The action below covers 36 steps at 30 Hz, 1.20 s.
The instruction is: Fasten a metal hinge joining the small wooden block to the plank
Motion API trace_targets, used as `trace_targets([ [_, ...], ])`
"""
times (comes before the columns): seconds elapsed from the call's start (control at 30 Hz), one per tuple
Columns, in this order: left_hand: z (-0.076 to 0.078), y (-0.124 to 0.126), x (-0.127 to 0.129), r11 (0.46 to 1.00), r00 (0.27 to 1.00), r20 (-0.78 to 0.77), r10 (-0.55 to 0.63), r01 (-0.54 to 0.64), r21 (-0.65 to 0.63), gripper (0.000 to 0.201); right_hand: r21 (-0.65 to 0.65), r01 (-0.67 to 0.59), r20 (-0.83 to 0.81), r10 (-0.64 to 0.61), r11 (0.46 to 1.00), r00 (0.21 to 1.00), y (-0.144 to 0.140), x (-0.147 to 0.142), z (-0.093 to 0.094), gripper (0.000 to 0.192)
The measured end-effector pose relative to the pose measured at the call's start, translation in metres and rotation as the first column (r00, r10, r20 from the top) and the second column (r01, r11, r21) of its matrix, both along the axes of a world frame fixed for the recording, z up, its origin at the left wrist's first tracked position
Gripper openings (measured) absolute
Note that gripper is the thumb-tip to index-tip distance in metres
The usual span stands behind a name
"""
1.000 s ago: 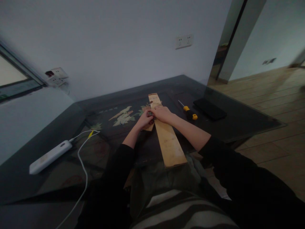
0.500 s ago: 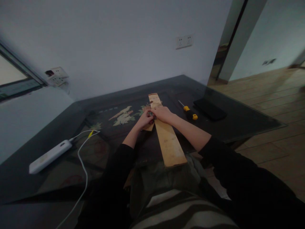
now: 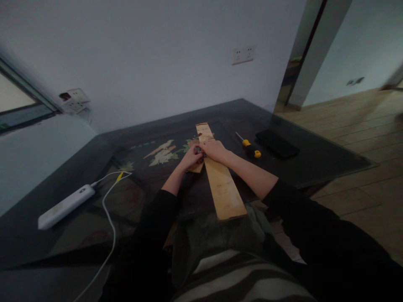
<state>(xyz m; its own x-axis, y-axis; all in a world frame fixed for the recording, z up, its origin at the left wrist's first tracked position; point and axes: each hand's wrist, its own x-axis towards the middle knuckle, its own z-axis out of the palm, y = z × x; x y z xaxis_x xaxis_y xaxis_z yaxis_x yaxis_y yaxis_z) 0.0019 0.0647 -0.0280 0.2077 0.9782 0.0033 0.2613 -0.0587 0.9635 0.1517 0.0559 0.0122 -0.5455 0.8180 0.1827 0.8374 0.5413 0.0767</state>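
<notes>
Both hands met over a small dark part on the plank.
The step called for steady pressure, keeping the plank (image 3: 222, 184) flat on the bench (image 3: 315, 161). The left hand (image 3: 190, 158) and right hand (image 3: 214, 150) had their fingers curled together around the part (image 3: 198, 149); how tight each grip was could not be told.

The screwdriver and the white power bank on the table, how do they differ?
The screwdriver is slim, yellow and black, lying right of the wooden plank; the power bank is a chunkier white block, far left. The power bank has a white cable plugged in; the screwdriver lies free. Neither is touched.
</notes>
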Motion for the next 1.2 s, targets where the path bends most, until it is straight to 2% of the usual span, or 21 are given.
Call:
trace_targets([
  [0.17,-0.003,0.002,-0.001,1.000,1.000,-0.015,-0.011,0.012,0.019,0.035,-0.003,-0.009,0.011,0.009,1.000,1.000,0.001,0.004,0.001,0.039],
  [0.4,-0.001,0.003,0.000,1.000,1.000,-0.016,-0.003,0.002,-0.008,0.028,-0.008,0.030,-0.053,-0.030,1.000,0.998,0.007,0.004,-0.003,0.038],
  [0.73,-0.001,0.000,0.002,0.999,0.999,0.009,0.039,-0.039,0.009,0.024,-0.022,-0.026,0.002,0.026,0.999,1.000,0.001,0.006,0.002,0.040],
  [0.9,-0.002,-0.001,0.005,0.997,0.997,0.046,0.066,-0.068,0.043,0.026,-0.058,-0.016,-0.084,0.011,0.998,0.996,0.004,0.011,0.004,0.038],
  [1.2,0.005,-0.003,0.010,0.987,0.983,0.101,0.152,-0.145,-0.074,0.021,-0.089,0.033,-0.111,-0.043,0.996,0.993,0.008,0.016,0.003,0.031],
])
